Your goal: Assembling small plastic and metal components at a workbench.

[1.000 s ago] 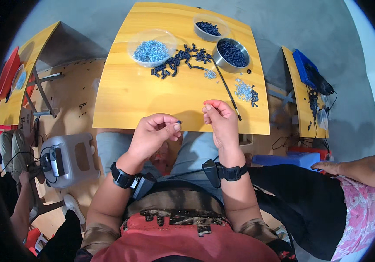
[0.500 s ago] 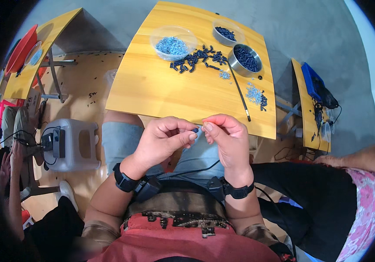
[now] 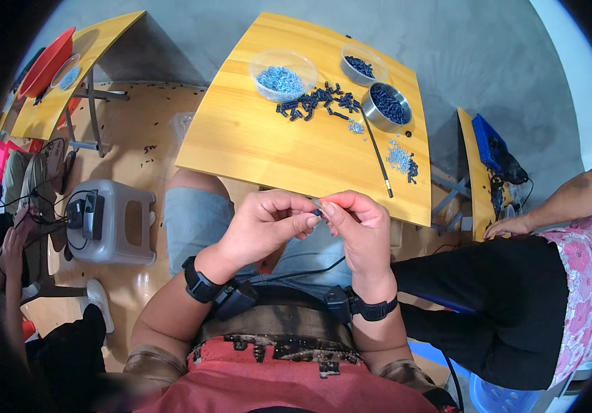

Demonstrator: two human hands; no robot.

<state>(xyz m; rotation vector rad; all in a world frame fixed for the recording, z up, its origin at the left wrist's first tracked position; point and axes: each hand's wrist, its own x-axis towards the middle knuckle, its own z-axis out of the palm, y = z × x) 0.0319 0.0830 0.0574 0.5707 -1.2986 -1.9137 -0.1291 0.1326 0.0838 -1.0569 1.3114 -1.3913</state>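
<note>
Above my lap, just short of the table's near edge, my two hands meet fingertip to fingertip. My left hand (image 3: 261, 226) pinches a small black plastic part (image 3: 317, 213) between thumb and forefinger. Closed in a pinch against that part, my right hand (image 3: 359, 224) has something tiny at its fingertips, too small to make out. On the yellow table (image 3: 241, 141) ahead lie loose black plastic parts (image 3: 309, 103) in a pile. Small clear-blue pieces (image 3: 399, 159) are scattered at the right, with a few black parts beside them.
A clear bowl (image 3: 312, 64) contains light-blue pieces; a clear tub (image 3: 380, 63) and a metal bowl (image 3: 387, 124) contain black parts. A thin black rod (image 3: 376, 155) lies on the table. People sit at both sides. A grey stool (image 3: 120, 224) stands at the left.
My hands have come together, the right fingertips now touching the black part in my left. The view has shifted slightly. The person at the right has moved an arm.
</note>
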